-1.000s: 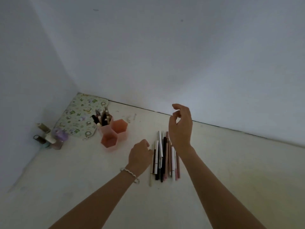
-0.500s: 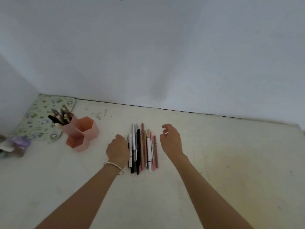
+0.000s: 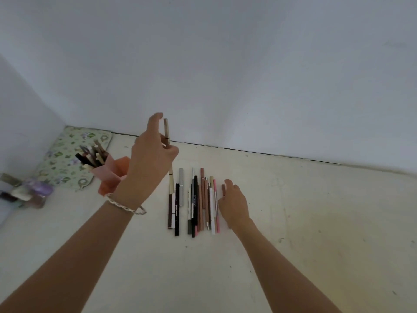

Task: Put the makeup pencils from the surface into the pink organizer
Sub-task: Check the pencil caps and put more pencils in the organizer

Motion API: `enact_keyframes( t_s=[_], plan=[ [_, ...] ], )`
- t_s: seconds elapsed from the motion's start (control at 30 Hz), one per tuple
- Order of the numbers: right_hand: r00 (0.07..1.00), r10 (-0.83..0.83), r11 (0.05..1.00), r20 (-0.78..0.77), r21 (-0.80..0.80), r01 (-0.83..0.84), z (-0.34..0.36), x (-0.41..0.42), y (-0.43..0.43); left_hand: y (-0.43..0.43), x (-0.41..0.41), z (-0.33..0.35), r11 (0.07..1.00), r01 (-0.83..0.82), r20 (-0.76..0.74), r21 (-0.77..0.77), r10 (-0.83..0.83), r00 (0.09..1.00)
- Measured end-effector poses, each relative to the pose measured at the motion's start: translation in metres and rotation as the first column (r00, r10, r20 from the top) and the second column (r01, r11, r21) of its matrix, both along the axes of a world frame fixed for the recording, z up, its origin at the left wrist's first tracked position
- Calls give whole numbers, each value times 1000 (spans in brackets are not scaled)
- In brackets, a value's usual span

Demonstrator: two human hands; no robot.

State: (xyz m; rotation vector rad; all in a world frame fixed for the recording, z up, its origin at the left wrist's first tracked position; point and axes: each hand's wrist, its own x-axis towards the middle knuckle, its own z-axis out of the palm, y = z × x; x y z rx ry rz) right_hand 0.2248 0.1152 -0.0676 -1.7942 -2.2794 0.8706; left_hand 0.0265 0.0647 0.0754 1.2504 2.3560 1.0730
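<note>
Several makeup pencils [image 3: 194, 204] lie side by side on the pale surface, between my two hands. My left hand [image 3: 149, 159] is raised above the row's left end, shut on a beige pencil [image 3: 167, 132] held nearly upright. The pink organizer [image 3: 107, 177], made of hexagonal cups, stands just left of that hand and is partly hidden by my wrist; its back cup holds several pencils [image 3: 92, 157]. My right hand [image 3: 234, 205] rests low at the row's right edge, fingertips pinching a brown pencil [image 3: 223, 189] that is mostly hidden beneath it.
A floral pouch [image 3: 67, 159] lies in the corner behind the organizer. Small bottles and a purple jar [image 3: 33, 192] stand at the far left by the wall. White walls close the surface at the back and on the left.
My left hand has lifted a beige pencil from the row's left side and raised it. My right hand has settled onto the brown pencil at the right edge. The camera view has shifted.
</note>
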Motion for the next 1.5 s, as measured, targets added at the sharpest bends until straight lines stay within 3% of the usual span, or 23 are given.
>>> enact_keyframes(
  t_s=[0.13, 0.27, 0.4, 0.67, 0.8, 0.97, 1.13, 1.3, 1.5],
  plan=[
    [946, -113, 983, -304, 103, 150, 26, -16, 14, -17, -30, 13, 961, -103, 1, 256, 106, 994],
    [748, -121, 959, -653, 119, 259, 67, -49, 24, -45, -84, 19, 823, -299, 1, 483, 341, 940],
    [629, -23, 956, -777, 167, 243, 98, -94, 16, -72, -123, -2, 786, -400, 33, 471, 437, 899],
    [524, 205, 956, -827, 285, 76, 120, -161, -25, -89, -129, -67, 891, -288, -88, 351, 337, 937],
    [500, 281, 946, -820, 325, 3, 125, -182, -36, -97, -137, -54, 753, -376, 104, 539, 383, 918],
    [497, 255, 951, -830, 308, 27, 124, -200, -35, -92, -147, -21, 618, -398, 172, 678, 393, 903],
    [514, 253, 950, -819, 312, 30, 124, -205, -40, -87, -142, -45, 774, -293, 82, 561, 300, 950],
    [519, 234, 957, -822, 289, 26, 124, -206, -46, -101, -138, -81, 911, -177, -293, 372, 296, 909],
    [419, 263, 954, -869, 298, 21, 130, -234, -57, -121, -148, -73, 827, -345, -131, 444, 441, 888]
  ],
)
